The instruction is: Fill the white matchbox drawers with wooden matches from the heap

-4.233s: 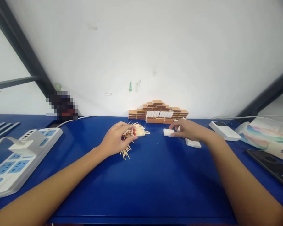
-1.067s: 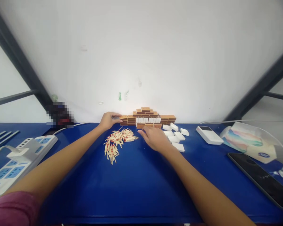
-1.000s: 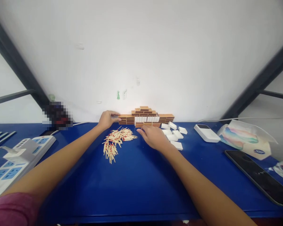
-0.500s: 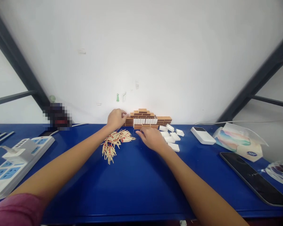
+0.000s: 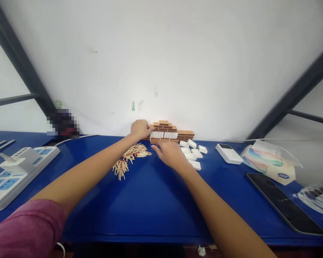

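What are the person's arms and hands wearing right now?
Both forearms are bare, with no gloves, watch, rings or bands visible on the left hand or right hand. A pinkish-maroon sleeve covers the left upper arm at the frame's lower left. No sleeve shows on the right arm.

A single head-worn camera looks forward and slightly down along both forearms across a blue surface [image 5: 156, 200] to a white wall [image 5: 177, 53] straight ahead. Both hands sit small and far off, mid-frame, near the wall.
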`<state>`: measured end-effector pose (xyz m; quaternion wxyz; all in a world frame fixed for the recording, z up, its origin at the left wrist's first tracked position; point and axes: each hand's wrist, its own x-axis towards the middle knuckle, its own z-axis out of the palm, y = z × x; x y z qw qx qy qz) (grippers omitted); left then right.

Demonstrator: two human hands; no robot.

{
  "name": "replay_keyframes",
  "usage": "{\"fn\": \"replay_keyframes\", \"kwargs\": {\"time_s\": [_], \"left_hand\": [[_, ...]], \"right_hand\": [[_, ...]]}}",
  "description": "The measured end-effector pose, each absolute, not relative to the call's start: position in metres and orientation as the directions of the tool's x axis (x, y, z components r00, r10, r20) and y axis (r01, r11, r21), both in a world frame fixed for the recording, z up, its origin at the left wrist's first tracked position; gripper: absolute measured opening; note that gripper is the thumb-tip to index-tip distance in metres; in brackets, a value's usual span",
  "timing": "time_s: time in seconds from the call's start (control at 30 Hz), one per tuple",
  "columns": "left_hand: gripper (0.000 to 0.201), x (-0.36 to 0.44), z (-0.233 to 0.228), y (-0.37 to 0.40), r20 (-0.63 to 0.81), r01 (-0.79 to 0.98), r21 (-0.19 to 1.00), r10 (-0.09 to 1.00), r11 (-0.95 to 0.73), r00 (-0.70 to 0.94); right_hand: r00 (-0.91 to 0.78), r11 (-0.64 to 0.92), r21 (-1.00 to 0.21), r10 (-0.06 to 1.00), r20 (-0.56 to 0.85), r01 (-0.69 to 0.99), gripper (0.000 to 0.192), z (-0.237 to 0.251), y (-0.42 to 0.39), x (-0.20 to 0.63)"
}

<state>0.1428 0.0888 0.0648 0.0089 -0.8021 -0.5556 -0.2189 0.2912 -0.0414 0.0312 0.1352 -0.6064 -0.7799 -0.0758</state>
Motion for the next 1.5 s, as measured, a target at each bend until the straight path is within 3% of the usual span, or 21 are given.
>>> {"fn": "replay_keyframes", "kwargs": {"time_s": [0.3,0.43,0.53,0.63,0.73,0.87,0.97,1.1,1.23,1.3,1.4,1.5], "left_hand": [[0.037,0.080,0.075,0.064,0.402,0.833,0.254,0.837,-0.491,0.371],[0.026,0.020,0.058,0.043,0.520,0.720,0.250,0.717,-0.648,0.465],[0.027,-0.016,0.037,0.031,0.545,0.702,0.319,0.729,-0.637,0.414],[0.024,-0.031,0.021,0.027,0.530,0.732,0.127,0.670,-0.669,0.520],[0.024,-0.026,0.016,0.027,0.553,0.713,0.049,0.614,-0.699,0.564],[0.028,-0.011,0.015,0.020,0.546,0.624,-0.078,0.491,-0.777,0.679],[0.028,-0.002,0.015,0.010,0.568,0.582,-0.084,0.441,-0.809,0.695],[0.029,0.009,0.013,-0.004,0.589,0.520,-0.037,0.402,-0.853,0.701],[0.054,0.021,0.011,-0.018,0.581,0.412,-0.020,0.325,-0.911,0.746],[0.054,0.024,0.010,-0.022,0.583,0.376,-0.019,0.296,-0.926,0.757],[0.037,0.023,0.010,-0.021,0.580,0.371,-0.018,0.292,-0.928,0.761],[0.034,0.017,0.010,-0.011,0.590,0.471,0.007,0.384,-0.882,0.710]], "right_hand": [[-0.185,0.209,-0.045,0.931,0.313,0.977,0.040,0.035,-0.034,0.309],[-0.061,0.080,-0.051,0.952,0.299,0.995,0.033,0.042,-0.025,0.347],[0.003,0.013,-0.056,0.960,0.281,0.998,0.026,0.044,-0.021,0.371],[-0.088,0.106,-0.148,0.989,0.120,0.983,0.033,0.043,-0.021,0.380],[-0.224,0.216,-0.239,0.975,-0.006,0.947,0.049,0.039,-0.022,0.377],[-0.290,0.269,-0.241,0.955,-0.058,0.933,0.029,0.035,-0.024,0.366],[-0.311,0.286,-0.318,0.950,-0.029,0.904,0.025,0.035,-0.026,0.353],[-0.317,0.302,-0.506,0.947,0.059,0.808,0.026,0.031,-0.034,0.320],[-0.322,0.308,-0.784,0.935,0.147,0.539,0.031,0.021,-0.048,0.274],[-0.327,0.281,-0.862,0.934,0.145,0.421,0.033,0.017,-0.053,0.257],[-0.342,0.240,-0.915,0.931,0.124,0.323,0.038,0.013,-0.054,0.249],[-0.283,0.361,-0.838,0.923,0.260,0.408,0.032,0.007,-0.044,0.256]]}}
